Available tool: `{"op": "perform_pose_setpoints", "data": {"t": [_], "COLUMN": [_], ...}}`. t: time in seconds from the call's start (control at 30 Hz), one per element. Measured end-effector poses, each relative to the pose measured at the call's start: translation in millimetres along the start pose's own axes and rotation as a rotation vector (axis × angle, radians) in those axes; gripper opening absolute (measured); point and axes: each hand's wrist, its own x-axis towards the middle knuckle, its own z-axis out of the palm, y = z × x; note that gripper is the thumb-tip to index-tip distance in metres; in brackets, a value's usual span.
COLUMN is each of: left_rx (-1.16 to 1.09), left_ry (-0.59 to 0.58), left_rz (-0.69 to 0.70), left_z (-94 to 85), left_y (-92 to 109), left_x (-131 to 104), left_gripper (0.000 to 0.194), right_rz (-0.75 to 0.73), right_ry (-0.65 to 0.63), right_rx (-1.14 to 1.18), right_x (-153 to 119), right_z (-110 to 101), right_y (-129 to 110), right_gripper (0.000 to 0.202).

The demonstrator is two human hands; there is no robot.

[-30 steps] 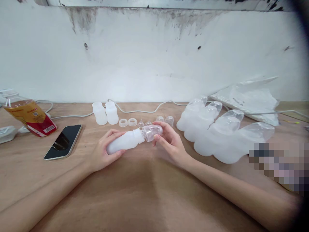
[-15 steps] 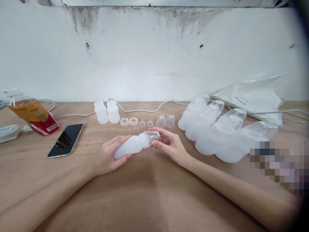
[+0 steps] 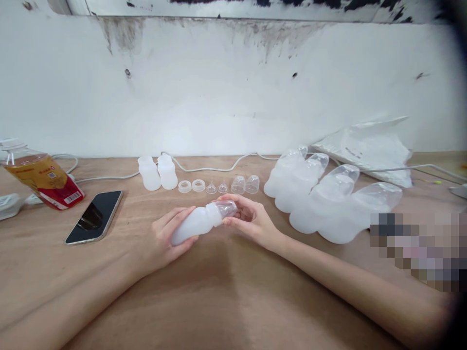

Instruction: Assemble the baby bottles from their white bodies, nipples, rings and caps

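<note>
A frosted white baby bottle (image 3: pixel 195 224) lies tilted between my hands, its capped end towards the right. My left hand (image 3: pixel 166 236) is wrapped round the bottle's body. The fingers of my right hand (image 3: pixel 251 218) close round its collar and clear cap (image 3: pixel 226 208). Just behind stand two open bottle bodies (image 3: pixel 149 174), two white screw rings (image 3: pixel 185 186), two clear teats (image 3: pixel 211 187) and two clear caps (image 3: pixel 238 184) in a row. To the right, several capped baby bottles (image 3: pixel 321 204) stand grouped together.
A phone (image 3: pixel 94 217) lies left of my left hand, near a drink bottle (image 3: pixel 47 180) with a red and yellow label. A white cable (image 3: pixel 219 169) runs along the wall. Behind the grouped bottles is a clear plastic bag (image 3: pixel 368 146). A blurred patch (image 3: pixel 416 248) covers the right side.
My right fingers have shifted from the cap's tip towards the collar. My left hand keeps its hold. The camera view has moved slightly.
</note>
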Motion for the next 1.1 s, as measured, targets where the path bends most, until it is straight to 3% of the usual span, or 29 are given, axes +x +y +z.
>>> {"op": "perform_pose_setpoints", "data": {"t": [0.13,0.27,0.4,0.5,0.67,0.73,0.83,1.0,1.1], "left_rx": [-0.033,-0.188,-0.209,-0.163,-0.051,0.036,0.206,0.25,0.25], "left_ry": [0.031,0.088,0.062,0.039,-0.019,-0.051,-0.139,-0.274,-0.331], "left_rz": [-0.035,-0.109,-0.103,-0.081,-0.056,-0.023,0.077,0.222,0.293], "left_z": [0.8,5.6,9.3,9.7,3.5,2.6,14.7,70.1,98.4], "left_y": [-1.7,-4.6,-4.6,-3.3,-0.4,1.5,4.7,5.7,-0.6], "left_x": [0.7,4.7,6.9,3.9,4.5,19.6,65.4,154.3,176.4], "left_gripper": [0.045,0.071,0.071,0.063,0.051,0.042,0.034,0.037,0.041], "right_rz": [-0.094,-0.082,-0.005,0.178,0.436,0.45,0.429,0.467,0.495], "right_ry": [-0.044,-0.064,0.194,0.285,0.254,0.246,0.263,0.262,0.252], "right_rx": [-0.251,-0.749,-1.124,-1.325,-1.462,-1.487,-1.522,-1.56,-1.556], "right_x": [6.0,17.2,27.9,32.4,34.5,35.4,37.1,40.4,42.7], "right_z": [-2.8,-8.9,-32.4,-57.2,-76.2,-76.8,-77.1,-80.3,-81.4], "right_y": [-23.3,-83.3,-129.5,-132.2,-112.4,-106.8,-101.1,-94.9,-94.7], "right_gripper": [0.034,0.032,0.028,0.033,0.028,0.026,0.024,0.015,0.014]}}
